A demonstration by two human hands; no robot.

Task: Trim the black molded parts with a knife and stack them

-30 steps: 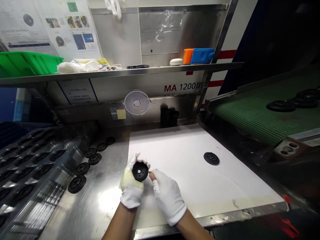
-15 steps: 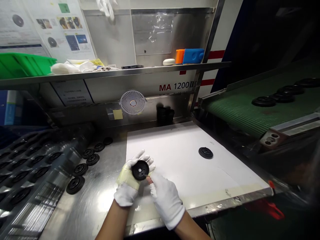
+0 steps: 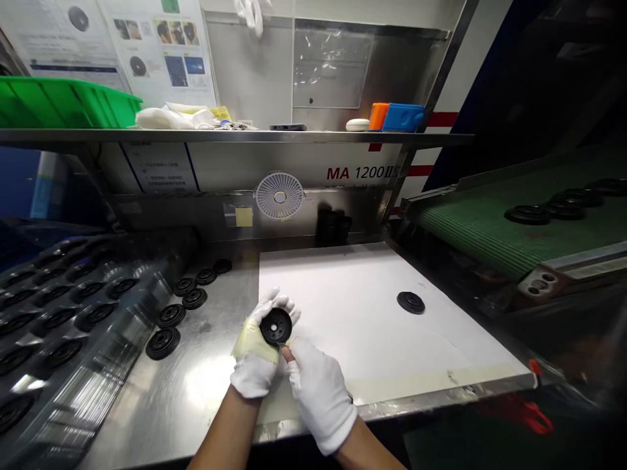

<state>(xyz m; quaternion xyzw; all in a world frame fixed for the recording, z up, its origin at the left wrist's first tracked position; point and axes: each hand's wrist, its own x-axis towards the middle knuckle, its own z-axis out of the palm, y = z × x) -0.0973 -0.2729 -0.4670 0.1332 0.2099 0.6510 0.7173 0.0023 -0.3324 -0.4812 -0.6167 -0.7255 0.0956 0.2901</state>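
Far left: dark tray discs [image 3: 99, 315] are seated in rows in a clear plastic tray [image 3: 115, 372], its ridged side set against the metal desk [image 3: 161, 405]. Six loose discs [image 3: 162, 343] are laid beside it; the nearest could be knocked if the left forearm were swung wide.

Centre: a black disc [image 3: 281, 320] is held up over the left part of a white sheet [image 3: 343, 274]. It is cradled by the gloved left hand [image 3: 255, 344], thumb along the upper left, fingers half-curled behind and seen past the right rim. The right hand [image 3: 318, 385] is curled closed, apparently pinching a thin tool [image 3: 281, 344]; only its tip is shown, at the disc's lower rim, so its kind cannot be told.

Risks, as judged: the disc could be twisted out of that loose cradle by uneven pressure; the rim could be nicked by a steep tip; the left glove could be caught if the tip is slipped inward. The right thumb's tip is left bare, hence poorly protected.

Right: a single disc [image 3: 411, 302] is set on the sheet, well apart from both hands. Far right: belt discs [image 3: 528, 214] are crowded together on a green conveyor [image 3: 465, 228]; scuffing could be caused by bunching.
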